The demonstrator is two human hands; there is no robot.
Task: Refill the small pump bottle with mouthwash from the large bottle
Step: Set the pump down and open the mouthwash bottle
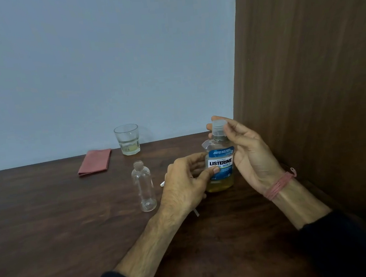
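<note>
I see my left hand (187,180) gripping the large bottle (220,168) at its label, right hand (246,152) fingers (230,131) pinching the clear cap (219,127). Rigid, slick plastic, part-full, so moderately heavy, I judge. At nine o'clock, the small pump bottle (143,186) stands open on the wooden counter (51,218): light, tippable.

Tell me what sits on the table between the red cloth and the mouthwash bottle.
In the head view, the empty small bottle stands uncapped between the red cloth and the mouthwash bottle; the glass sits farther back.
</note>
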